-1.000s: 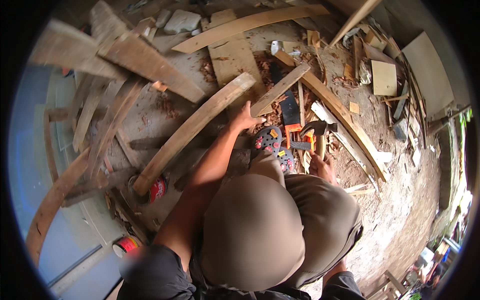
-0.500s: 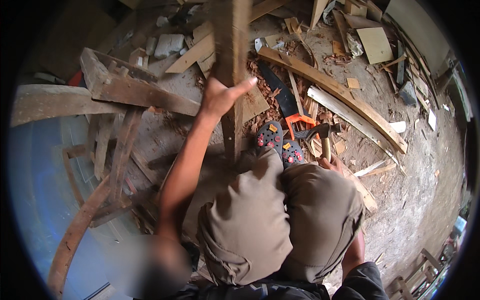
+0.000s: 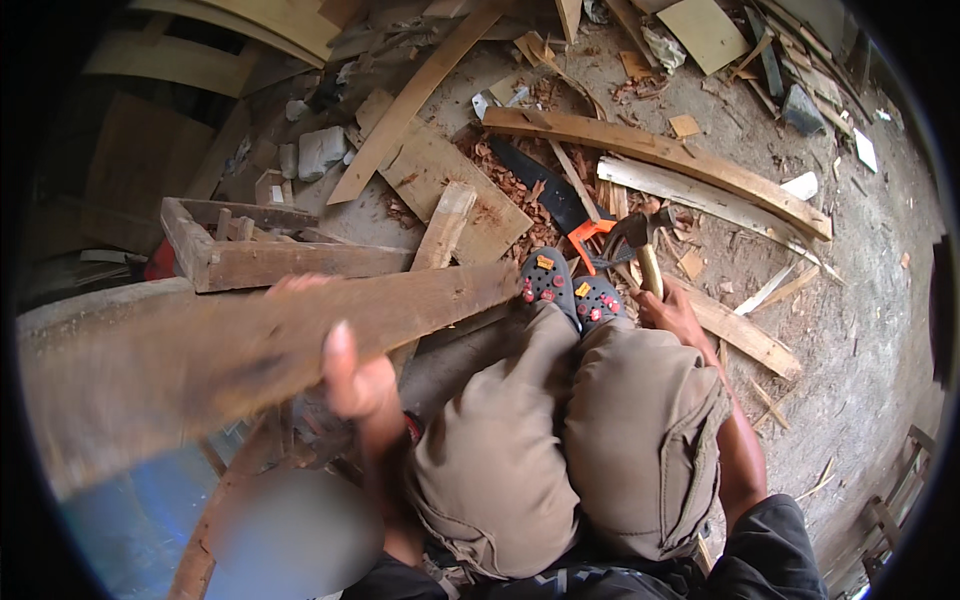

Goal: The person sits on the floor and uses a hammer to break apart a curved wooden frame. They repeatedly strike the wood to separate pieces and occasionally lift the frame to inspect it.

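A long weathered wooden plank (image 3: 240,352) slants across the left side, gripped by my left hand (image 3: 358,380). My thumb lies on its near edge, and fingertips show past its far edge. The plank's inner end reaches close to my shoes (image 3: 548,280). Beside my right knee, my right hand (image 3: 676,314) is wrapped around the wooden handle of a claw hammer (image 3: 650,268), head upward. Just beyond the shoes lies a handsaw (image 3: 540,180) with a black blade and orange handle, among wood shavings.
A wooden frame (image 3: 300,262) sits on the left, partly behind the plank. Past the saw lie a long brown beam (image 3: 665,152) and a white-painted strip (image 3: 690,197). A flat board (image 3: 455,190), a grey block (image 3: 803,110) and scraps litter the floor.
My left hand has swung the plank from nearly upright to a leftward slant, bringing it nearer me. My right hand still holds the hammer beside my knee, now more in view.
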